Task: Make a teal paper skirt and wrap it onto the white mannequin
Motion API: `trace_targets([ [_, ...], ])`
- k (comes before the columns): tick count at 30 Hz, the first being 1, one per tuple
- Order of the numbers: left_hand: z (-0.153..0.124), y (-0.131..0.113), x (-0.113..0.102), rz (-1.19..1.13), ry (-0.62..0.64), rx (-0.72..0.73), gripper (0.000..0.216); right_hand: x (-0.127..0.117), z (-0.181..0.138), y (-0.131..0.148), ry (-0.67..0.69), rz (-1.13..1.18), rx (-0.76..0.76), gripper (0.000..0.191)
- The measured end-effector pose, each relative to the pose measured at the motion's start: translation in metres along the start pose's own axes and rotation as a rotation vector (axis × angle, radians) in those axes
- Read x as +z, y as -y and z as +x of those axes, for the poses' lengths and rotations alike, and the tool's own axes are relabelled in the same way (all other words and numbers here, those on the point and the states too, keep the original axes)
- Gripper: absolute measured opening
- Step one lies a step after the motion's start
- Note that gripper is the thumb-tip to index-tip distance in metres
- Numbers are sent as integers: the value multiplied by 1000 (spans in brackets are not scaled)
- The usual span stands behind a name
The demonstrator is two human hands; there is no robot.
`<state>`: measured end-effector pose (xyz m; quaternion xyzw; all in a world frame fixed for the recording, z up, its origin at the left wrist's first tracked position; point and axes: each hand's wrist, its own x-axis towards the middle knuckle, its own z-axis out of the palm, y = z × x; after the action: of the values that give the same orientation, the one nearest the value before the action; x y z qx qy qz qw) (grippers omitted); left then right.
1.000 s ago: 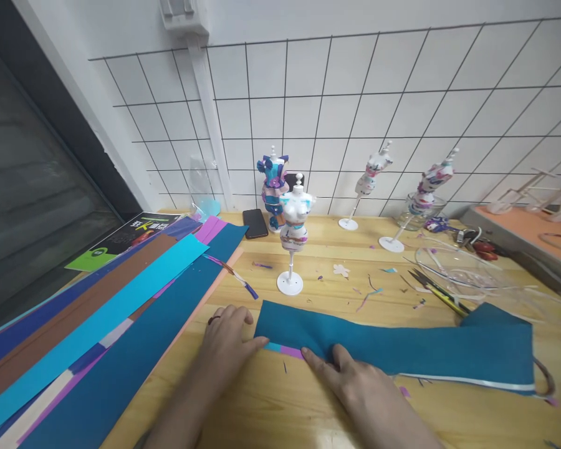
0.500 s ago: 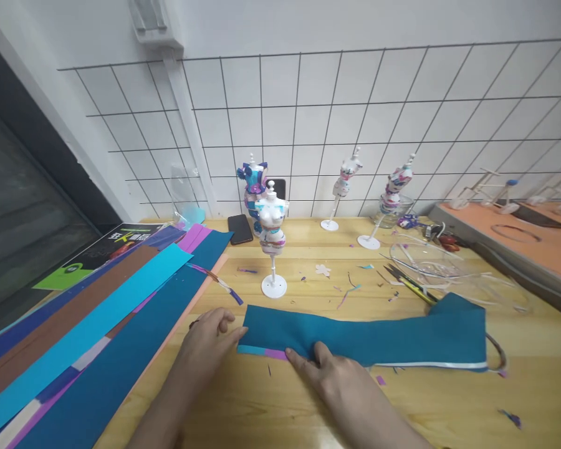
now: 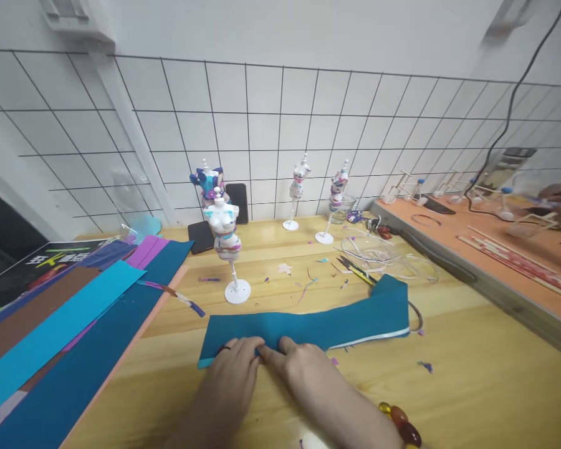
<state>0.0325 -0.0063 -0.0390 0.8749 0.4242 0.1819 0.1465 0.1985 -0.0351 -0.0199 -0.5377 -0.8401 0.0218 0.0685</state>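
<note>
Cloth (image 3: 303, 325) lies on the surface (image 3: 467, 386); left hand (image 3: 234, 369), fingers together, and right hand (image 3: 303, 365), index outstretched, meet at its near edge, probably to steady it; whether they pinch, I cannot tell.

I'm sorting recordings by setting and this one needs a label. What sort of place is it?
Probably a craft workspace: a teal strip and small scraps lie on the table, with little mannequins standing behind.
</note>
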Motion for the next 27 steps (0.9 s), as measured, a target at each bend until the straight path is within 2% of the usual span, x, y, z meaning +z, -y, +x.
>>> trace_targets([
  [3,2,-4,-5,27,28,-44,33,-13,0,-3,-39,291,86,27],
  [6,4,-9,-10,50,85,-94,36,-23,0,-7,-55,597,133,28],
  [8,4,-12,-12,48,92,-90,36,-24,1,-9,-48,711,186,30],
  [15,2,-13,-10,12,57,-94,33,-12,5,-20,-48,942,372,35],
  [20,1,-16,-12,-26,40,-96,32,-29,-2,-36,-72,1002,425,37],
  [23,1,-17,-15,-45,72,-104,34,-37,-14,-46,-7,1071,468,38],
  [27,4,-16,-23,-115,137,-150,35,-36,-39,-54,153,1185,521,43],
])
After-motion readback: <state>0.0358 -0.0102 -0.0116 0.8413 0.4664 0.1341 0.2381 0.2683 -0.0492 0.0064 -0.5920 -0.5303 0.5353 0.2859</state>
